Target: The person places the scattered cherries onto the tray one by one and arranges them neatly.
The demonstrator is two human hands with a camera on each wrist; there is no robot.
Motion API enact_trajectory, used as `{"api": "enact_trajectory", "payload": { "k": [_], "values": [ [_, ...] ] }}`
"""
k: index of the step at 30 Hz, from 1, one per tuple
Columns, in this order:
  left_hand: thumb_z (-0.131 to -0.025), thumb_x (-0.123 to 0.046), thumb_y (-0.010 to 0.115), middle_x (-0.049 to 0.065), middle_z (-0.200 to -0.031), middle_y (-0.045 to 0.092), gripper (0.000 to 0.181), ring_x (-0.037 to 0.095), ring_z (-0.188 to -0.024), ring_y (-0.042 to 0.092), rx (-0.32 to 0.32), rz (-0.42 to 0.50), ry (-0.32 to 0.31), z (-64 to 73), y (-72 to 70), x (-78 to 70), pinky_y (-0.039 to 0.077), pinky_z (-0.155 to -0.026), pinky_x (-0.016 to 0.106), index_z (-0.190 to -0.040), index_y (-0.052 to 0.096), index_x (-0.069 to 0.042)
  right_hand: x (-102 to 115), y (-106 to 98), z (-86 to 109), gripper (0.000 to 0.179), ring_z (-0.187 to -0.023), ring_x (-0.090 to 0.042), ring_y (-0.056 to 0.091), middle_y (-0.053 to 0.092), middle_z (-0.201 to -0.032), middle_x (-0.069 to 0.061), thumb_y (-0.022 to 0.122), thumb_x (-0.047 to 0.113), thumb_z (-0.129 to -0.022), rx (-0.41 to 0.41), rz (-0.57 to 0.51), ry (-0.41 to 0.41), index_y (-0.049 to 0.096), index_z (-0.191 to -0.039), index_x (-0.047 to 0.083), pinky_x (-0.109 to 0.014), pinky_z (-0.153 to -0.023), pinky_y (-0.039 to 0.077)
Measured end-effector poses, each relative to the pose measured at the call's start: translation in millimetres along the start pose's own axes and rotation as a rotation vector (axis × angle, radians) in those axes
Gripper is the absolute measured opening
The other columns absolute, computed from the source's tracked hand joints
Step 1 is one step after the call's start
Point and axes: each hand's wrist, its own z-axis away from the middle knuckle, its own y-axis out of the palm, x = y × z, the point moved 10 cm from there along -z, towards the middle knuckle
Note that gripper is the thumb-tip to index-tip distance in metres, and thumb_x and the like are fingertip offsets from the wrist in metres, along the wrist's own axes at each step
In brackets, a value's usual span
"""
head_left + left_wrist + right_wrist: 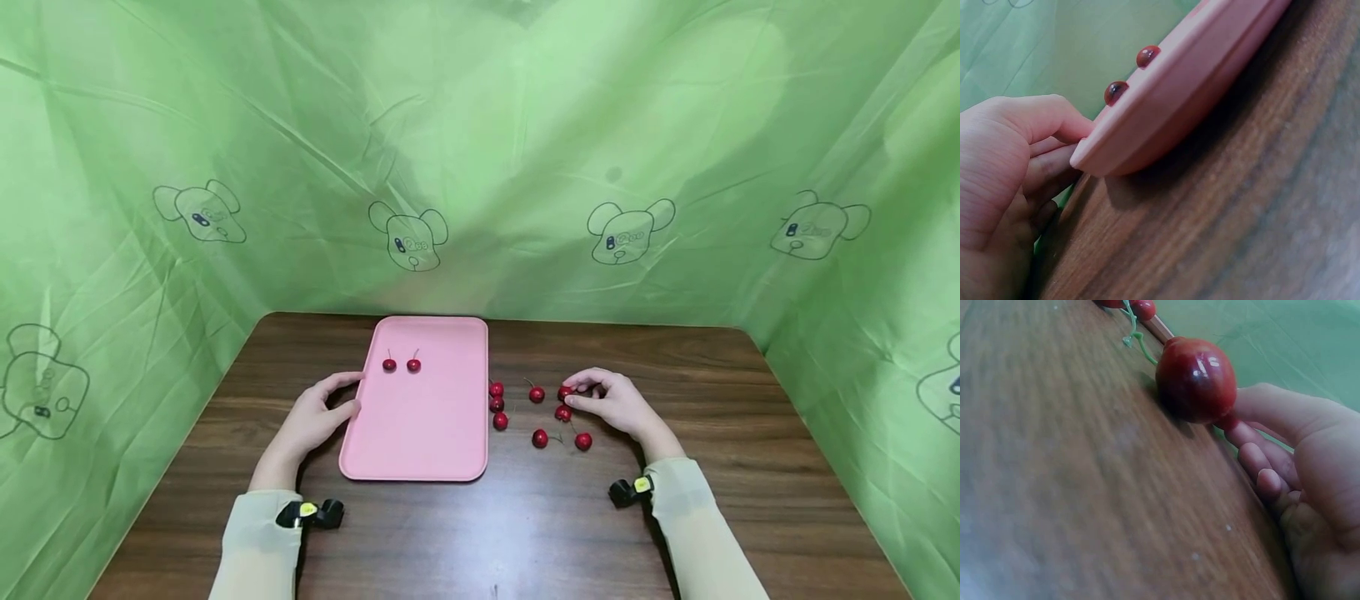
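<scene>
A pink tray [423, 425] lies on the table, two stemmed cherries [389, 365] side by side near its far left corner. My left hand [318, 421] grips the tray's left edge, thumb and fingers at the rim; the left wrist view shows this hand [1016, 156] against the tray wall [1179, 94]. Right of the tray, my right hand [618, 406] pinches a cherry [565, 392] between thumb and fingertips. In the right wrist view a nearer cherry [1196, 380] partly hides the one at the right hand's fingertips [1244, 432].
Three cherries [498, 403] sit in a column along the tray's right edge. More loose cherries [540, 438] lie scattered between them and my right hand, another [563, 412] just below its fingertips. Green cloth [510, 167] surrounds the dark wooden table [420, 542] behind and at both sides.
</scene>
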Motion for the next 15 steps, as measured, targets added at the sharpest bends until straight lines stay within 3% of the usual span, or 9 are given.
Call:
{"api": "enact_trajectory", "payload": {
  "k": [9,15],
  "values": [
    [-0.103,-0.014,0.074,0.017,-0.152,0.064,0.050,0.041,-0.149,0.049,-0.003,0.002,0.009,-2.1,0.0,-0.8,0.034,-0.124,0.061,-0.151,0.063,-0.012,0.1,-2.5,-1.1,0.022,-0.091,-0.018,0.064,0.073,-0.102,-0.002,0.088,0.021,-0.095,-0.005,0.002,0.011,0.080,-0.115,0.017,-0.025,-0.074,0.051],
    [-0.103,-0.013,0.074,0.017,-0.151,0.064,0.050,0.041,-0.150,0.049,0.001,0.005,0.009,-1.8,1.2,-1.1,0.034,-0.124,0.061,-0.151,0.063,-0.011,-0.6,-4.9,-2.1,0.024,-0.096,-0.019,0.066,0.075,-0.103,-0.005,0.087,0.020,-0.097,-0.017,-0.026,0.016,0.079,-0.118,0.013,-0.025,-0.078,0.052]
  ]
}}
